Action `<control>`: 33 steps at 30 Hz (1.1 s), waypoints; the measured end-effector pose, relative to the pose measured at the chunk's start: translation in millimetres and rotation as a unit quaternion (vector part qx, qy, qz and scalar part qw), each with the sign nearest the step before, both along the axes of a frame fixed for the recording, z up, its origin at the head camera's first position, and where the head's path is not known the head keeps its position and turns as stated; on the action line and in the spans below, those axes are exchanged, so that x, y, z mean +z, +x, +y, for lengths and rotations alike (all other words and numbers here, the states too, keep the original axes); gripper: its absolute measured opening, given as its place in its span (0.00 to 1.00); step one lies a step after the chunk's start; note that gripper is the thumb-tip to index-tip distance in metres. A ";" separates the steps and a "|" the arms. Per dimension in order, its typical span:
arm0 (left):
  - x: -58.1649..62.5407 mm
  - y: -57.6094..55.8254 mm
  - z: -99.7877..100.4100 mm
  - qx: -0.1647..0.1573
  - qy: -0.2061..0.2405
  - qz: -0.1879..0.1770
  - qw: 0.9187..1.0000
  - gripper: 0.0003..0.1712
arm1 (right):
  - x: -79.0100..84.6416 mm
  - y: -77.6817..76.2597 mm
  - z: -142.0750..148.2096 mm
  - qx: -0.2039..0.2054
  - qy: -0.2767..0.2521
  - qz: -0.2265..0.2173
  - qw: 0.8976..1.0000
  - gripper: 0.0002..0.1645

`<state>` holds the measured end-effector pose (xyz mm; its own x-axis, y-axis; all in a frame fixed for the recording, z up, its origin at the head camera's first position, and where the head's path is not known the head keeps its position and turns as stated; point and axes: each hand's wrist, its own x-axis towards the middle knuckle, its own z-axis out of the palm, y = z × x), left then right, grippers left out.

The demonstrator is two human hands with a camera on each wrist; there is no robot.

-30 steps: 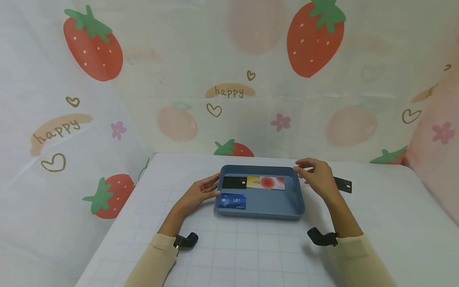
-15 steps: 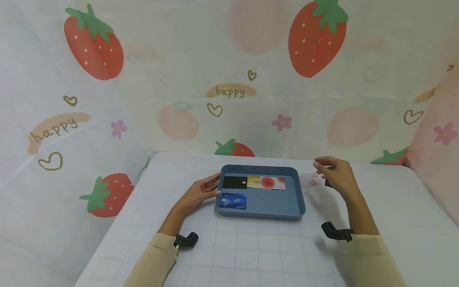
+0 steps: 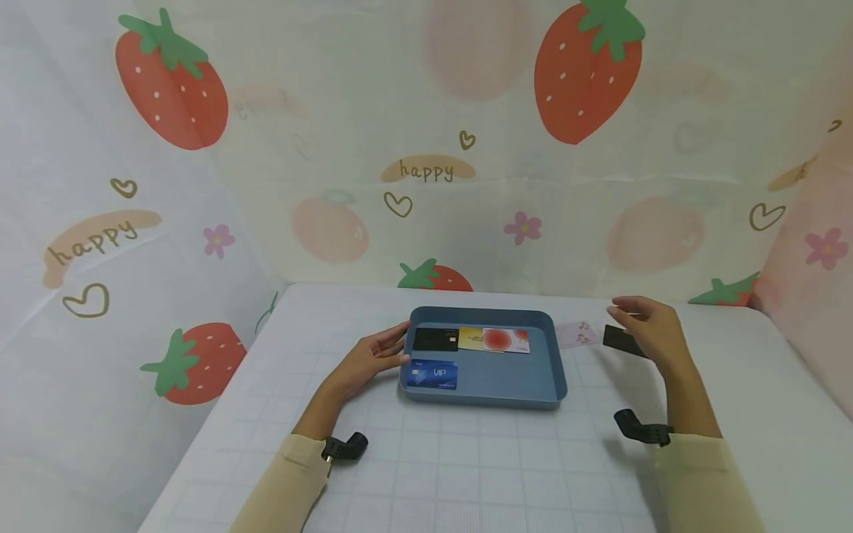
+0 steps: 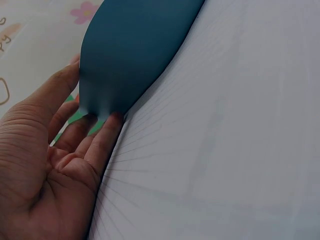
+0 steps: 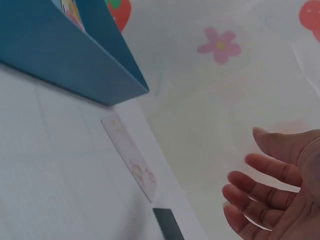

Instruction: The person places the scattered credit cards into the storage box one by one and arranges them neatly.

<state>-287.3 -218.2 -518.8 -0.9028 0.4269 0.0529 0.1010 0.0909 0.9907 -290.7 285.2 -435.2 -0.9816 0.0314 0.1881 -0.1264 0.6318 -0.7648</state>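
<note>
Far left, I start with the strawberry-printed backdrop (image 3: 260,155); it runs behind the whole table (image 3: 433,474), which is white with a faint grid.

Next, left sleeve (image 3: 283,485), cream, with a black wrist camera (image 3: 348,447) at the cuff. Left hand (image 3: 363,364) set against the left end of the tray. I read its grip as wide: fingers relaxed, tips touching the outer wall. My left wrist feed agrees, showing one fingertip low on that wall, close to the table.

Tray (image 3: 509,381): blue-grey, shallow, flat on the table. In its left part I log a black card (image 3: 432,340) at the back, with a blue VIP card (image 3: 433,374) in front. Rightward along the back row, a yellow card (image 3: 470,335), partly covered by a white card (image 3: 498,340) bearing a red disc. Whether black and yellow overlap, I cannot tell.

Just beyond the tray's right end, a pale pink card (image 3: 576,335) on the table. Right of that, a dark card (image 3: 620,340), its right part hidden from my head view.

Right hand (image 3: 656,333): over the dark card, fingers loosely bent, thumb apart. Grip wide, holding nothing; my right wrist feed shows it clear of both loose cards. Last, right sleeve (image 3: 706,481), cream too.
</note>
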 end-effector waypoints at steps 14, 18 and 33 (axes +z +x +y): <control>0.3 0.2 0.5 0.001 -0.009 0.001 1.000 0.42 | -21.1 -2.7 32.1 -0.009 0.056 -0.012 0.998 0.33; 1.4 0.6 0.8 0.003 -0.008 0.000 1.000 0.42 | -25.4 -3.4 38.6 -0.009 0.069 -0.025 0.997 0.32; 3.1 1.8 0.6 0.001 -0.009 0.000 1.000 0.42 | -36.9 -2.7 49.1 -0.032 0.063 -0.078 0.994 0.36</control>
<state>-285.6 -217.6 -515.7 -0.9036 0.4259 0.0456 0.1017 0.1098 0.9887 -293.4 334.3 -472.1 -0.9960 0.0795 0.0403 0.0303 0.7274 -0.6856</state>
